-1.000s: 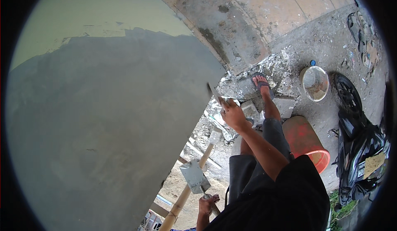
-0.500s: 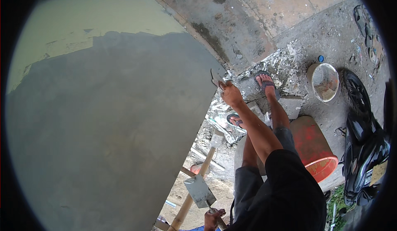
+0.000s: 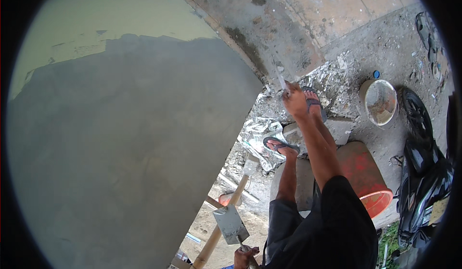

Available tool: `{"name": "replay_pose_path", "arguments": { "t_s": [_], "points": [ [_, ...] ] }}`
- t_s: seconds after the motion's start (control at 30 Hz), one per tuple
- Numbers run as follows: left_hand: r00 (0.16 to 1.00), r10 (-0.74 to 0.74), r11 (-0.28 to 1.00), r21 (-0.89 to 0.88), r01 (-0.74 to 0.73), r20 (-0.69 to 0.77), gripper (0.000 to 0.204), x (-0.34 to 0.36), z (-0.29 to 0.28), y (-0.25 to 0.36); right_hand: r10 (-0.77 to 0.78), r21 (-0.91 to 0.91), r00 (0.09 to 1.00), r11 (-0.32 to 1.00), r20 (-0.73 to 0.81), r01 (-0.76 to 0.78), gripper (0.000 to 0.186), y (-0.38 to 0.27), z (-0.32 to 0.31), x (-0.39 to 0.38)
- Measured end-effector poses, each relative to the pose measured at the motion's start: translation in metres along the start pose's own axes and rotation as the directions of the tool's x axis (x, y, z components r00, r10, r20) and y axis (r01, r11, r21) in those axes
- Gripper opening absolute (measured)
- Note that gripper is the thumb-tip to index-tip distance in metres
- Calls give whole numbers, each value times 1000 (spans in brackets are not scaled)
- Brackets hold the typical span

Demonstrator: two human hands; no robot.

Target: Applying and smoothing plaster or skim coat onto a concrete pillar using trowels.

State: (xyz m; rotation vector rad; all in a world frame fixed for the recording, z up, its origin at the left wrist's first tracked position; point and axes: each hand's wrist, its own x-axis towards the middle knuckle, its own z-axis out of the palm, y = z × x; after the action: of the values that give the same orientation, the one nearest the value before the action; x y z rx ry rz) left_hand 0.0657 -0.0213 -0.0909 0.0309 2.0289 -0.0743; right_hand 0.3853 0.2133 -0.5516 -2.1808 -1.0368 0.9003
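Grey plastered wall [image 3: 120, 139] takes up the left side of the view; using it as the reference. Its straight right edge runs from an upper right corner down and left to the bottom of the view. Pale yellow-green band [image 3: 120, 11] borders the grey coat at the top, boundary ragged.

Right hand [image 3: 295, 100]: arm stretched out, just right of the wall's corner, fingers closed around a thin pale-bladed hand tool [image 3: 281, 78]. Blade is seen nearly edge-on, so exact type unclear; in this view it sits off the wall, past the corner.

Left hand [image 3: 246, 258]: right of the wall's lower edge, wrapped around the handle of a rectangular plastering trowel [image 3: 231, 223]. Flat metal blade points up and toward the wall, with a visible gap between the two. Bamboo pole [image 3: 209, 246] passes behind it, slanting close to the wall edge.

Room: a gap shows between wall corner and right hand. Rubble-strewn ground [image 3: 332, 79] there is uneven. Tighter by the left hand, pole and wall edge both near.

Count: 2 hands, 1 tool each; 2 sandaled feet [image 3: 281, 146], both right of the wall; 1 bamboo pole. Farther right of the wall: 1 red tub [image 3: 360, 165] on its side, 1 whitish bucket [image 3: 379, 103], 1 blue cap [image 3: 376, 74], 1 black motorcycle [image 3: 421, 187] farthest out.
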Motion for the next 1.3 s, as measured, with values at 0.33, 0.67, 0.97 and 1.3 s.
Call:
{"name": "replay_pose_path", "arguments": {
  "t_s": [0.33, 0.67, 0.97, 1.3],
  "points": [
    [989, 117, 904, 403, -144, 91, 33, 26, 44, 40, 82, -506, 989, 852, -126, -135, 26, 168, -235, 43],
    [880, 458, 539, 748, -387, 125, 53, 3, 65, 45, 140, -311, 941, 920, -308, -239, 24, 111, -280, -32],
    [766, 572, 487, 629, -606, 295, 64, -10, 71, 45, -242, -192, 885, 965, -396, 178, 42, -21, -351, -98],
    [579, 704, 434, 396, -809, 411, 56, -10, 39, 41, -494, -66, 762, 854, -419, 517, 48, -170, -436, -229]
  ]
}}
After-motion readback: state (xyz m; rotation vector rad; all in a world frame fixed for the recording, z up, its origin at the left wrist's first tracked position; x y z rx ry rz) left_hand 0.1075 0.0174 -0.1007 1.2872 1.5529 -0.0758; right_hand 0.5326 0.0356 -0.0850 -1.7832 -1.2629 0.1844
